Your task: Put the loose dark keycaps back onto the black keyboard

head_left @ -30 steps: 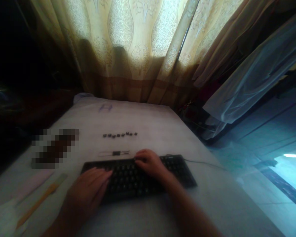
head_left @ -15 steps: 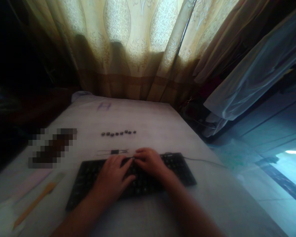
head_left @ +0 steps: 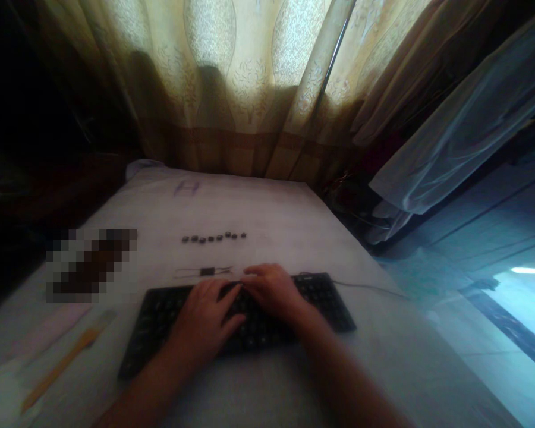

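A black keyboard (head_left: 325, 303) lies on the white-covered table, partly hidden by my hands. My left hand (head_left: 207, 312) rests over its middle, fingers stretched forward and thumb apart. Its index fingertip reaches the upper row of keys. My right hand (head_left: 274, 291) is bent at that same spot, its fingertips close to the left index finger. Whatever lies between those right fingertips is too small and dim to make out. Beyond the keyboard is a wire keycap puller (head_left: 207, 271) with a black grip. Farther back, several dark keycaps (head_left: 211, 239) form a row.
An orange-handled brush (head_left: 66, 362) lies at the left, near a pinkish strip (head_left: 53, 330) and a pale cloth (head_left: 2, 389). A blurred-out dark item (head_left: 93, 264) is behind them. The keyboard cable (head_left: 370, 288) trails right. A curtain (head_left: 249, 89) hangs behind the table.
The view has shifted very slightly. My right hand's fingers have moved a little at the upper key row; the left hand stays in nearly the same place.
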